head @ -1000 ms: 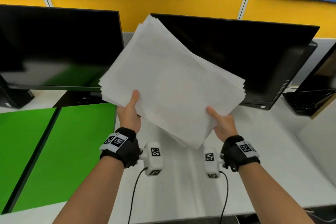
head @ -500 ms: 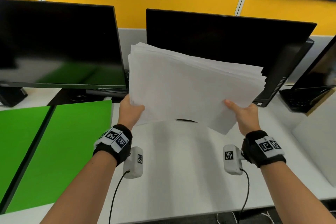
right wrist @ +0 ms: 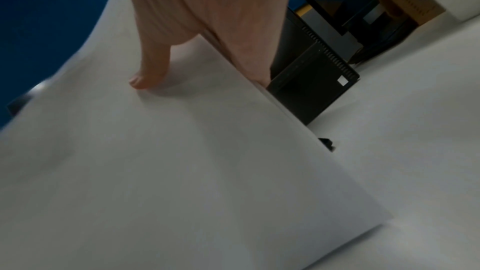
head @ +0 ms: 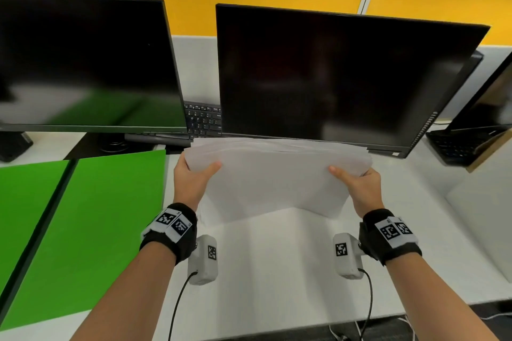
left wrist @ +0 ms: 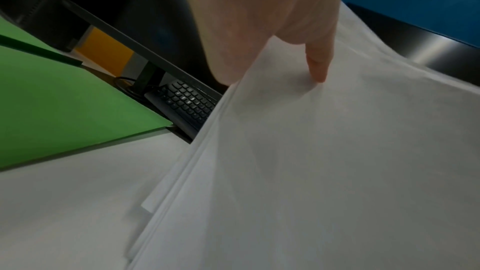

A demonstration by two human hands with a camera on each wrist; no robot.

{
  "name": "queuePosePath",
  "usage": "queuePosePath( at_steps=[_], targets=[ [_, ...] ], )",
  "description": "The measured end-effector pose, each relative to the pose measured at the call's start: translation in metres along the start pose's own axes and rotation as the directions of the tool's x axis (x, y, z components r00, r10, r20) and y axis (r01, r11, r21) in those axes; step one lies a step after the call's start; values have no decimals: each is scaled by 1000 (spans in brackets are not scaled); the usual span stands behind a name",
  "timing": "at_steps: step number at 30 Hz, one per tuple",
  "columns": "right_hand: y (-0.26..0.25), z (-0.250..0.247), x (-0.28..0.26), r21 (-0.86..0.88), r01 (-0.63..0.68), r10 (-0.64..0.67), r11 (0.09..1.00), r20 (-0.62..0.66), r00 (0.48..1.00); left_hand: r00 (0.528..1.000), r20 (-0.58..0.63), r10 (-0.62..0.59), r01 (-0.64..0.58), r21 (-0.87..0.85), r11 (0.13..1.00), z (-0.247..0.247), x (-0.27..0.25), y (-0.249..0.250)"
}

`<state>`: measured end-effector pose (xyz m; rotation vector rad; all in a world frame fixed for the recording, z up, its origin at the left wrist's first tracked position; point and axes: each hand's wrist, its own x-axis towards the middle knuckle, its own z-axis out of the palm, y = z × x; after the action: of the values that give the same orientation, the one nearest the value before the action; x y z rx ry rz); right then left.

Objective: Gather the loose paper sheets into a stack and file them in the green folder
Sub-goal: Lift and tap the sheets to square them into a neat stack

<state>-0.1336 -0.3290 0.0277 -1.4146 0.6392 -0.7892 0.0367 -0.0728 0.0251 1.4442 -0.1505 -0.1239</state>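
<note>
The squaring-up step is under way: both hands are holding the stack (head: 273,174) on edge in front of the person, its lower edge meeting the tabletop (head: 277,263) or hanging just above it; which of the two cannot be told. The left hand (head: 191,180) is pinching the stack's left side, thumb across the near face and fingers hidden behind. The right hand (head: 357,188) is gripping the right side the same way, thumb lying on the front sheet. The sheets are bowing slightly between the two grips, and the left wrist view shows several edges stepping out of line along the left side, so the pile is not yet flush.

The folder (head: 91,230) is lying open and flat on the tabletop just to the left of the stack, apart from it.

Next, the person is likely needing to tap the lower edge on the tabletop until the edges line up, then carry the stack leftward and lay it on the open folder without letting the sheets fan out again.

Compared with a second ago, the stack is sitting much lower and level rather than raised and skewed with a corner pointing up, and the hands are spread wider on its sides.
</note>
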Motion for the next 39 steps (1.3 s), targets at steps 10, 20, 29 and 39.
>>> queuePosePath(
  at_steps=[10,20,29,39],
  targets=[
    [-14,15,2,30,62,-60,998,-61,996,994,6,106,-105,-33,994,8,4,9],
    [-39,39,19,36,113,-99,993,-274,957,994,-63,95,-96,-23,995,13,4,2],
    [-26,34,23,-50,128,-137,991,-283,949,996,-22,84,-85,-25,996,9,7,3],
    [9,22,7,-58,-38,34,998,-54,998,999,-21,40,-40,1,999,17,8,3]
  ],
)
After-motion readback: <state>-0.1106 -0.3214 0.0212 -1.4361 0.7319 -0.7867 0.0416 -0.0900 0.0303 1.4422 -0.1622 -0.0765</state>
